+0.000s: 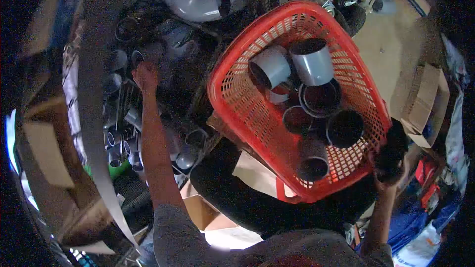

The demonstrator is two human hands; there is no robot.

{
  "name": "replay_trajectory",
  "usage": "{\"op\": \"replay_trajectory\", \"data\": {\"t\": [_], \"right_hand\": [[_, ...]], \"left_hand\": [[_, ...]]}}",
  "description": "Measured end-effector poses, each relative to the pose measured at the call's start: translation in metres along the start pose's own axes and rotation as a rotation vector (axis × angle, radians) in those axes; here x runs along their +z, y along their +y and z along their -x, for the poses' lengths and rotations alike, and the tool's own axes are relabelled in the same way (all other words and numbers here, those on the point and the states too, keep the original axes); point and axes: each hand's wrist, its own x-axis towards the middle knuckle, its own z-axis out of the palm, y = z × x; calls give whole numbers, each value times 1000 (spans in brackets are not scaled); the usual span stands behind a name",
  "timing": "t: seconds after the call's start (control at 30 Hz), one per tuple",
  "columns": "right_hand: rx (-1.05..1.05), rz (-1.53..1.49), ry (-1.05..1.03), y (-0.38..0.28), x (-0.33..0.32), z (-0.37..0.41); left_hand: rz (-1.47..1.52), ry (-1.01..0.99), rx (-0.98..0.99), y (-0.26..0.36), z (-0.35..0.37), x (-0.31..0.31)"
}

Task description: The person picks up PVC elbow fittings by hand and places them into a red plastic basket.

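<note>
My left hand (145, 76) reaches into the dim shelf on the left, its fingers closed at the rim of a grey pipe fitting (137, 58). Part of that fitting is lost in shadow. On the right, my right hand (390, 182) is wrapped round a dark, rounded piece (389, 151) that looks like a pipe fitting, beside the basket's right rim. A red plastic basket (247, 141) stands tilted between my arms. Inside it lie several grey pipe fittings, among them an upright one (312, 62) and a tipped one (270, 66).
More grey fittings (116, 137) fill the shelf below my left hand. Large grey elbow fittings (200, 2) lie at the top. A pale upright strip (94, 94) runs along the left. Cardboard (423, 99) and blue plastic (405, 227) are at the right.
</note>
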Motion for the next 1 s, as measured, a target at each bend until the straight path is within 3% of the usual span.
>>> {"op": "replay_trajectory", "data": {"t": [0.03,0.1,0.13,0.2,0.3,0.37,0.4,0.43,0.47,0.57,0.63,0.67,0.7,0.73,0.8,0.83,0.87,0.9,0.97,1.0], "right_hand": [[-12,-1,60,4,-3,2],[-34,11,169,7,-10,2],[-26,28,150,8,-7,2],[-54,187,131,11,-4,0],[-84,341,150,33,-52,-3],[-121,484,-69,34,15,8],[-180,525,-8,47,8,11],[-134,629,-85,45,37,26],[-295,735,-189,55,47,30],[-347,1059,-503,70,100,77],[-413,1029,-752,84,147,109],[-722,1148,-811,108,153,108],[-736,1157,-808,110,168,120],[-863,1231,-710,106,186,133],[-1013,1300,-604,96,193,133],[-643,1110,-618,97,185,119],[-281,902,-617,103,171,108],[-703,1316,-571,117,145,104],[-722,1348,-562,134,101,108],[-601,1409,-611,122,106,124]], "left_hand": [[4,8,-14,4,20,-15],[413,36,-22,8,63,-39],[417,45,-48,15,96,-57],[753,223,-39,47,160,-102],[808,279,-37,76,258,-164],[890,409,48,90,313,-186],[971,521,150,99,337,-196],[969,535,138,110,359,-206],[1107,525,42,124,380,-218],[1488,569,-151,185,423,-265],[1157,579,17,206,441,-280],[1437,516,-55,221,451,-289],[1712,439,-129,237,459,-299],[1585,628,43,250,463,-323],[1474,569,-10,256,481,-312],[1349,498,-79,259,489,-309],[1535,529,-21,265,495,-333],[1538,534,-17,264,497,-341],[1599,618,-122,253,489,-353],[1556,689,-208,247,481,-360]]}}
